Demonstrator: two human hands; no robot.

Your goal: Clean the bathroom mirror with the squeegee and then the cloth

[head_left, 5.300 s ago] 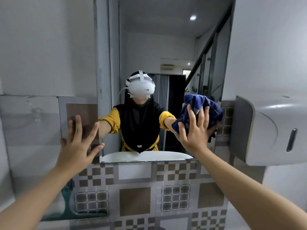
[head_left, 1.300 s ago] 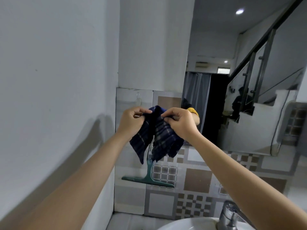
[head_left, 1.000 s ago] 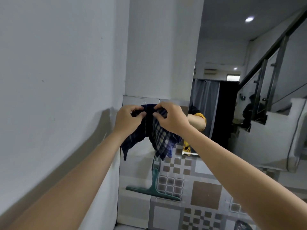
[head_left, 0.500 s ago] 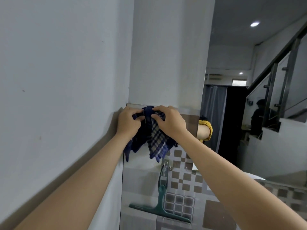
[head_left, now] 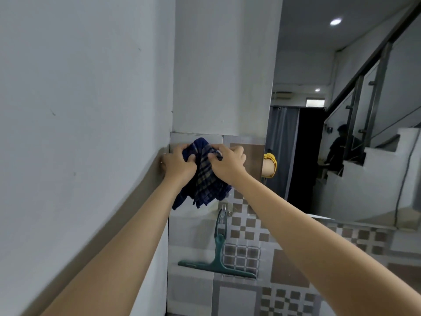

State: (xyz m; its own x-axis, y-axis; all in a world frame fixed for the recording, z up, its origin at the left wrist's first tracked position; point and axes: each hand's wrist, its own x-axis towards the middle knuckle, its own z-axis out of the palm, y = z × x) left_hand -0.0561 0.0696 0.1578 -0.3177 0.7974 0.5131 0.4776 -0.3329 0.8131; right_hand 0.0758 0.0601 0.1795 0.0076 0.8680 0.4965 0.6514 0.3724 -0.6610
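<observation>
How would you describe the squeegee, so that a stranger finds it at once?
Look at the tiled wall left of the mirror. Under the checked cloth that both hands hold, the squeegee hangs with its handle up. It is the only green thing, shaped like an upside-down T.

Both hands are raised against the far tiled wall, close to the corner where it meets the side wall on the left. The left hand and the right hand sit side by side, each gripping the top of the cloth, which is bunched between them and hangs down below them. Directly below the cloth, the squeegee hangs on the tiles, handle up and blade across the bottom. The mirror is on the same wall to the right of the hands, its left edge just beside the right hand.
</observation>
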